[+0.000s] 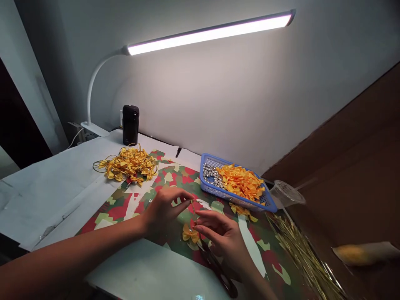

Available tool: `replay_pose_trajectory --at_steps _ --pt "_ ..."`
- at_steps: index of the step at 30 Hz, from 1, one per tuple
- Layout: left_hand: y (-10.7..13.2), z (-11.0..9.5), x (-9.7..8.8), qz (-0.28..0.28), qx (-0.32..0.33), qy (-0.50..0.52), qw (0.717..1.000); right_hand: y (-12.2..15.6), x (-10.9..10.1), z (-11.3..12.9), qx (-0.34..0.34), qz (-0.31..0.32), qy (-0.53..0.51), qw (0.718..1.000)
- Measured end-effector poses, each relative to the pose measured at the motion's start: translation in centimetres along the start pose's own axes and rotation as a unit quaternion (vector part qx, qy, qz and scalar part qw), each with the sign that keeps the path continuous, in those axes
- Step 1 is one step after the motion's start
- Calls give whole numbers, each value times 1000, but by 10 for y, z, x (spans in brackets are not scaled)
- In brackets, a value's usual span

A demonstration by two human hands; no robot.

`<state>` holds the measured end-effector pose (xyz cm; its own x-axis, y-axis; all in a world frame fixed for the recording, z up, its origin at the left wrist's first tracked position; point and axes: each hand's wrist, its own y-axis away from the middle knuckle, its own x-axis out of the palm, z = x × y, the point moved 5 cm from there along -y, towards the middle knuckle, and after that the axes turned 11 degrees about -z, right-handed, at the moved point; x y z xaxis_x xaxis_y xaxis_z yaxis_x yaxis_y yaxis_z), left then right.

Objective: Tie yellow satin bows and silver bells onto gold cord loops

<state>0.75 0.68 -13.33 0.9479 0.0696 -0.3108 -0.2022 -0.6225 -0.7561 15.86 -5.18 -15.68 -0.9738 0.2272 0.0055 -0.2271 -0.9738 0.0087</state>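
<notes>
The left hand [162, 210] and right hand [223, 237] are being held close together, maybe pinching a thin wire [193, 209]; a wired bow heap [126, 163] is being left done, and loose bows [240, 181] are being kept waiting in a basket [203, 177].

Desk lamp [209, 35] (lit), black flask [130, 125].

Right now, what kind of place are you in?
Probably a small craft desk: a bright desk lamp shines over a camouflage-patterned sheet, and a blue plastic basket holds orange ribbon bows and silver beads.
</notes>
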Motion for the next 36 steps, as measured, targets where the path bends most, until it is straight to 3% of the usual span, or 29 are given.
replay_pose_trajectory --at_steps 5,10,14,18,22,27,36 --pt "-6 -3 -2 10 -22 20 999 -1 -4 3 -104 -9 94 990" --pt "-9 -3 -2 5 -34 43 998 -1 -5 -1 -108 -31 77 991" --pt "-8 -1 -2 -1 -26 25 999 0 -11 5 -128 -100 76 984" --pt "-4 -6 -1 11 23 15 1000 -1 -22 7 -142 -197 40 969" --pt "0 -11 2 35 54 12 998 -4 -25 4 -141 -230 -25 963" --pt "1 -9 3 45 53 -4 998 -7 -27 2 -126 -220 -57 966" --pt "1 -8 3 39 68 -39 996 -11 -24 1 -64 -92 63 992"
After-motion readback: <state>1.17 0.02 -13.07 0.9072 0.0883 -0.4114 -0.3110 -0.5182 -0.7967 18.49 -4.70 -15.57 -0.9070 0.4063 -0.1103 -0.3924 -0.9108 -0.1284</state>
